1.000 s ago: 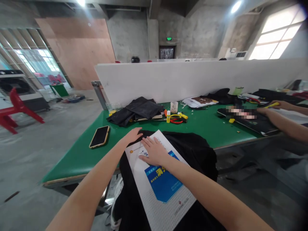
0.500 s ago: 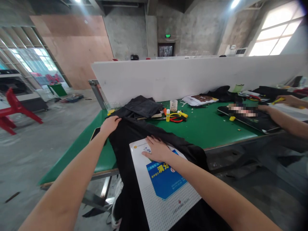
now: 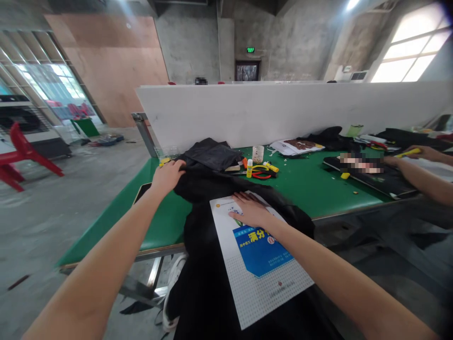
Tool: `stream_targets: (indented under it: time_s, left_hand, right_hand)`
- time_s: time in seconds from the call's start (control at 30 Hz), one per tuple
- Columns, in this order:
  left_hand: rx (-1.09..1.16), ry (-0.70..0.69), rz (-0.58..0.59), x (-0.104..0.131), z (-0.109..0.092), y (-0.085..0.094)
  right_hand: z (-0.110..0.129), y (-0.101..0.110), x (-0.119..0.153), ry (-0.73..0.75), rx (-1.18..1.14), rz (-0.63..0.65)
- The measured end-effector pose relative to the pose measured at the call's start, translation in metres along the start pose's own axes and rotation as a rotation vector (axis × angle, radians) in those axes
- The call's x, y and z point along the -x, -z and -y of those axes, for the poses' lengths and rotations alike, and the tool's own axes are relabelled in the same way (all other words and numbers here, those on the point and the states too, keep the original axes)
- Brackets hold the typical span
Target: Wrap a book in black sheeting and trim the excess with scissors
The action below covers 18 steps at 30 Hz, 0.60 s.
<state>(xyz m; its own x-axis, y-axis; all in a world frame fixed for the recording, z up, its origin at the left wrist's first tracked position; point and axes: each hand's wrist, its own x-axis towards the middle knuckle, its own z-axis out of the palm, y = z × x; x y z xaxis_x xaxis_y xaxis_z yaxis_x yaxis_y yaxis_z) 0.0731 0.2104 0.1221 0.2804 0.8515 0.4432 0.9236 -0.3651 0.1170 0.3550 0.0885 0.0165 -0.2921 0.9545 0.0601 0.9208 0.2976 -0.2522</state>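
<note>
My left hand is closed on the edge of a black cloth, which looks like a garment or bag fabric and hangs from the green table down over my lap. Flat on a white-and-blue workbook lies my right hand, fingers stretched across its upper part. The workbook has Chinese print on its cover and rests on the black cloth. A phone sits on the table, partly covered by my left forearm.
Behind the cloth are folded dark fabric, a glue stick, red-and-yellow-handled pliers and a clear cup. A white partition borders the table. At right, another person's hand holds a yellow tool near a black case.
The workbook has shifted right and slightly towards the table with my right hand on it. My left hand has moved a little forward and right, and the cloth beside it is more bunched.
</note>
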Motion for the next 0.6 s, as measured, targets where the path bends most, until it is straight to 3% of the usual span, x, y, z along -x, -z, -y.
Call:
stream_targets:
  time_s: [0.07,0.13,0.17,0.23,0.3,0.33,0.43,0.5,0.6]
  left_hand:
    - [0.026,-0.028,-0.088,0.039,-0.021,0.012]
    - [0.231,-0.032,-0.234,0.095,-0.035,0.021]
    - [0.331,0.019,-0.214,0.128,-0.04,0.022]
    - [0.487,0.253,-0.073,0.194,-0.045,0.014]
    - [0.626,0.529,0.097,0.249,-0.05,-0.007]
    - [0.736,0.593,0.185,0.269,-0.055,-0.02]
    - [1.106,0.8,0.344,0.298,-0.08,-0.055]
    - [1.221,0.946,0.34,0.296,-0.099,-0.068]
    - [1.256,0.955,0.325,0.285,-0.115,-0.073]
  right_hand:
    - [0.0,0.0,-0.002,-0.008,0.021,-0.014]
    - [0.001,-0.002,-0.003,-0.011,0.035,-0.018]
    - [0.002,-0.002,-0.003,-0.011,0.04,-0.02]
    - [0.002,-0.003,-0.004,-0.012,0.046,-0.021]
    - [0.003,-0.003,-0.004,-0.018,0.05,-0.019]
    - [0.003,-0.003,-0.003,-0.023,0.051,-0.016]
    - [0.003,-0.002,-0.004,-0.035,0.056,-0.005]
    - [0.003,0.0,-0.005,-0.043,0.06,0.002]
    - [0.001,0.001,-0.008,-0.058,0.065,0.012]
